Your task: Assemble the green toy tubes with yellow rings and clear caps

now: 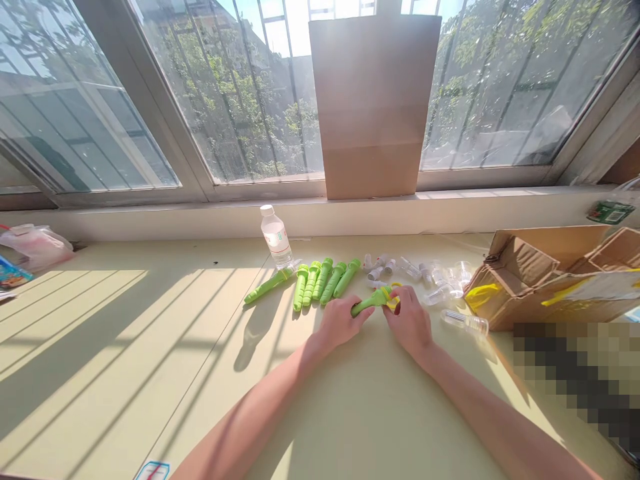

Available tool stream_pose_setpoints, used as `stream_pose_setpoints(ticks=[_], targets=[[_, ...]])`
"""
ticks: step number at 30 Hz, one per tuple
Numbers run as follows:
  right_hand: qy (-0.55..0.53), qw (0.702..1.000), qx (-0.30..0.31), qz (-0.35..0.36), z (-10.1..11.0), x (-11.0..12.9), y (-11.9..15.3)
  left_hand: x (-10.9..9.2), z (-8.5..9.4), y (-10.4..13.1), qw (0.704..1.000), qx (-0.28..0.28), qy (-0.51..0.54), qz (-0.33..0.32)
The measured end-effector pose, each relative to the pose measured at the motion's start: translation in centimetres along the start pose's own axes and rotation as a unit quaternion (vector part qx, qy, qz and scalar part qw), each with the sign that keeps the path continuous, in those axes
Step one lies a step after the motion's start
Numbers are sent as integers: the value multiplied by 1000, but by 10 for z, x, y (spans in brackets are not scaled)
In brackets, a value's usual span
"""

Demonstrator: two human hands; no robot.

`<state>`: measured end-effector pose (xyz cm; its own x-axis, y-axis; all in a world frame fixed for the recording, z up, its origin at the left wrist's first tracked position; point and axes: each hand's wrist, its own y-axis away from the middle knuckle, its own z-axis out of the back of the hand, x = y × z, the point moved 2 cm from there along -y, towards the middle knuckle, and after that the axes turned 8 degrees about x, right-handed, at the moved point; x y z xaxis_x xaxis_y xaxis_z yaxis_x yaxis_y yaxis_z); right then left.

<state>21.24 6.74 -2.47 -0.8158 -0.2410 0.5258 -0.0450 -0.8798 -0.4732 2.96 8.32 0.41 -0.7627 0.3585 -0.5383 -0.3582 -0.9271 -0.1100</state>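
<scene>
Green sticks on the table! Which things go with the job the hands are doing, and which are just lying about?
Probably for the job:
the green stick in the left hand and right hand
the other green sticks
small white pieces
clear plastic pieces

Probably just lying about:
water bottle
pink bag
cardboard sheet against the window

That bright green tube (369,304) lies slantwise between the left hand (344,322) and the right hand (411,321), its wider, ridged end pointing right; a yellow loop (393,302) shows beside that end, joined or not I can't tell from here.
</scene>
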Motion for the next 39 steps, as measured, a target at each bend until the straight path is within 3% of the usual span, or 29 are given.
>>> stream_pose_setpoints(ticks=[7, 14, 16, 23, 27, 30, 39], targets=[[20, 1000, -4, 9, 0, 1, 0, -3, 6, -1, 995, 34, 94, 3], [16, 999, -25, 18, 1, 4, 0, -2, 9, 0, 969, 97, 225, 18], [15, 999, -24, 15, 0, 3, 0, -3, 8, 0, 975, 81, 208, 17], [12, 1000, -24, 15, 0, 4, -1, -1, 5, 1, 996, -58, 74, 10], [2, 999, -31, 14, 0, 5, 0, 1, -1, 1, 996, -69, -19, -52], [0, 999, -31, 8, -1, 5, 1, 3, -6, 0, 994, -80, -57, -50], [19, 1000, -14, 1, 0, 5, 0, 6, -11, 1, 995, -84, -37, -51]])
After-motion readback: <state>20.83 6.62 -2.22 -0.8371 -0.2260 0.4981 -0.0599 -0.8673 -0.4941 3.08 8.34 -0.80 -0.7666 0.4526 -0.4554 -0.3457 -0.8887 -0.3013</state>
